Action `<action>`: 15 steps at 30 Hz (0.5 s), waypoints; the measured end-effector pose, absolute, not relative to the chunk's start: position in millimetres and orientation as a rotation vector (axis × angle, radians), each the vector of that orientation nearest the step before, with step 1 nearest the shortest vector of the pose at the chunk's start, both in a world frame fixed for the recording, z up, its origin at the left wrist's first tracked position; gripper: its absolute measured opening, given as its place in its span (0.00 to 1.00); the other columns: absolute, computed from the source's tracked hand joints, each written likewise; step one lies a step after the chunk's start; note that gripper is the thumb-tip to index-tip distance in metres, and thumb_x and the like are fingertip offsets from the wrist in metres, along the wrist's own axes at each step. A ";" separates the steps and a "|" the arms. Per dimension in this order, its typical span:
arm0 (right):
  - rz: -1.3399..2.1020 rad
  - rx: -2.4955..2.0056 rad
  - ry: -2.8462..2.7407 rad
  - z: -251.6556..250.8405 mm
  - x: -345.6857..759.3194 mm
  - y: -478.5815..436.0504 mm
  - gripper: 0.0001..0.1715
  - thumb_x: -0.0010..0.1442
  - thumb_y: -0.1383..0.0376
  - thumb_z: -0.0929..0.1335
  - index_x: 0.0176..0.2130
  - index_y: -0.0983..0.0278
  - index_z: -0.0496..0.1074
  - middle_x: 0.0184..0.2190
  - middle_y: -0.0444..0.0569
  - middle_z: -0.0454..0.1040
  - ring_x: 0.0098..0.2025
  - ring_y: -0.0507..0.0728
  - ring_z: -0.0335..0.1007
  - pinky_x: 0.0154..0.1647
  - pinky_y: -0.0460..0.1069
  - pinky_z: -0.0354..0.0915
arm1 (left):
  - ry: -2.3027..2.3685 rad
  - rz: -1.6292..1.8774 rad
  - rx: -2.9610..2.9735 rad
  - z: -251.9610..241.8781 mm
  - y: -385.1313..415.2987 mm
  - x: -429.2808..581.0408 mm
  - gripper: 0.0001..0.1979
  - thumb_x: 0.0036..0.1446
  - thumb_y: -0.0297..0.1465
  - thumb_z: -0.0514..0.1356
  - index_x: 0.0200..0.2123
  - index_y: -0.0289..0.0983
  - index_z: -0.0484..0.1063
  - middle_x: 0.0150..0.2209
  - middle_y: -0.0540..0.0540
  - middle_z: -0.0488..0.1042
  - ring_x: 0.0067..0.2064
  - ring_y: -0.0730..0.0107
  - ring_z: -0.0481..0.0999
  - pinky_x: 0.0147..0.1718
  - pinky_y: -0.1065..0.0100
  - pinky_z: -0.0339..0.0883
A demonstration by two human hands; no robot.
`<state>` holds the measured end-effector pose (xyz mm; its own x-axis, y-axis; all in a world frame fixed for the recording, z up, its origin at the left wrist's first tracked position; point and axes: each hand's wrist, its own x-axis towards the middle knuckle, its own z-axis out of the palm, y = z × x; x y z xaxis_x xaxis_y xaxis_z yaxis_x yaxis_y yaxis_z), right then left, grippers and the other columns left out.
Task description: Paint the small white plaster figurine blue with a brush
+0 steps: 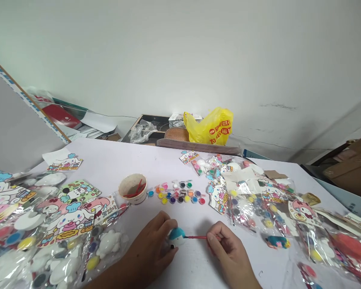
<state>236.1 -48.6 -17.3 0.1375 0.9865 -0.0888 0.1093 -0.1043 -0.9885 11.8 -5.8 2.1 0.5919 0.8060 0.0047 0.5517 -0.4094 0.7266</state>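
My left hand (152,245) is closed around a small white figurine (178,241) with a blue painted top (177,233), keeping it just above or on the table. Between the thumb and fingers of my right hand (224,245) is a thin red paintbrush (197,237). Its dark tip meets the right side of the figurine, near the edge of the blue. Beyond the hands sit several small paint pots (180,194) of many colours, and a paper cup (132,188) of cloudy water with red brushes in it. Part of the figurine is hidden by my left fingers.
Bagged painting kits with white figurines cover the left side (63,237) and right side (255,208) of the table. A painted blue figurine (277,242) lies right of my right hand. Behind the table's far edge stands a yellow plastic bag (210,128).
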 end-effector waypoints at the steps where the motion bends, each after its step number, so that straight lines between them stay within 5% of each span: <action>1: 1.122 -1.430 -1.150 -18.0 236.3 -48.7 0.24 0.60 0.47 0.67 0.26 0.63 0.65 0.20 0.39 0.55 0.23 0.50 0.47 0.24 0.47 0.45 | 1.078 0.464 2.120 2.3 -5.7 12.0 0.15 0.56 0.23 0.57 0.46 0.42 0.61 0.46 0.47 0.63 0.42 0.64 0.67 0.42 0.63 0.63; 15: 1.075 -1.422 -1.143 -17.7 235.2 -48.3 0.26 0.60 0.45 0.66 0.25 0.62 0.62 0.21 0.39 0.53 0.24 0.51 0.47 0.25 0.47 0.46 | 1.080 0.464 2.132 2.5 -6.2 11.7 0.14 0.56 0.24 0.56 0.46 0.42 0.61 0.45 0.46 0.64 0.42 0.64 0.67 0.42 0.64 0.64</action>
<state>235.2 -48.3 -17.7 0.1650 0.9846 -0.0570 0.1171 -0.0769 -0.9901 11.7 -6.2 2.5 0.5899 0.8074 0.0055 0.5599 -0.4140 0.7177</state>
